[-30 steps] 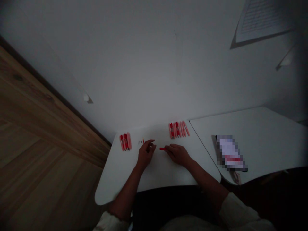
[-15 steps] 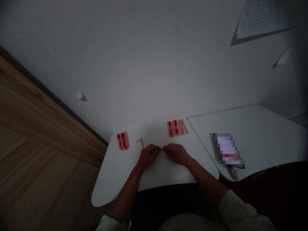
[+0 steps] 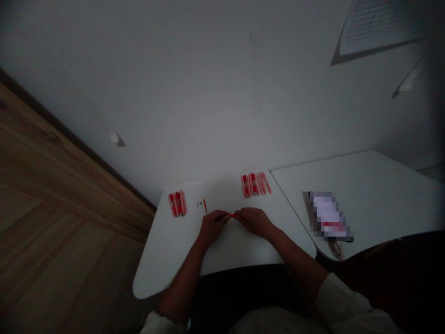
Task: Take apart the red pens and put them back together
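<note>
White table (image 3: 167, 260) carries pen rows (image 3: 255, 184); left grip (image 3: 212, 226) and right grip (image 3: 255, 221) both pinch a red pen (image 3: 232, 215) between them, and a fumbled pinch could send it rolling toward the rows.

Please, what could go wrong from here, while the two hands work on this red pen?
The tiny dark parts lie loose near the left hand, so they could be brushed away and lost. The thin red piece could roll the same way. The red pen, pinched with the right hand, might slip and knock the row of pens.
</note>
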Demonstrator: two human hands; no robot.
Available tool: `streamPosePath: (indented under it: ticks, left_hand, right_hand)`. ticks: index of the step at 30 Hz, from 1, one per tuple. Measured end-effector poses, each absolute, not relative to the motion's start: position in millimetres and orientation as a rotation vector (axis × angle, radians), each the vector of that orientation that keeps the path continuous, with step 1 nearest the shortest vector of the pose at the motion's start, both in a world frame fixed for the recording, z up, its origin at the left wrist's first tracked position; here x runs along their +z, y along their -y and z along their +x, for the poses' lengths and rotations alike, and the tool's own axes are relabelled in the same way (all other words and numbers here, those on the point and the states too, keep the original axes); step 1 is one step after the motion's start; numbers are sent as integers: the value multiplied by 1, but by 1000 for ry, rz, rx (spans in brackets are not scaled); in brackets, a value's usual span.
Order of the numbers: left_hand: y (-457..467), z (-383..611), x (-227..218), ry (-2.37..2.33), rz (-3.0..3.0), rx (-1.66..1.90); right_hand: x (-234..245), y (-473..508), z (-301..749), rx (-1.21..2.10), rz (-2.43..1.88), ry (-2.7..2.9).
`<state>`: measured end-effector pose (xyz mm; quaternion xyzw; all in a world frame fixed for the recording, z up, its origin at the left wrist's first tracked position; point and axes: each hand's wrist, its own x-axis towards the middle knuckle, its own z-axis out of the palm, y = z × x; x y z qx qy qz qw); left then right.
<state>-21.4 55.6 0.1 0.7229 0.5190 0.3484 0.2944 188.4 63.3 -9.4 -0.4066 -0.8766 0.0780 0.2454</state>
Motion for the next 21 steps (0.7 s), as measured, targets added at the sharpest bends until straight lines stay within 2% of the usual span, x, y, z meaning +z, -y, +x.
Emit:
streamPosePath:
  ticks: [21]
  left_hand:
    - [-49, -15, 6, -1369, 2184, 876]
  right_hand:
    - [-16, -65, 188, 197, -1079, 2389]
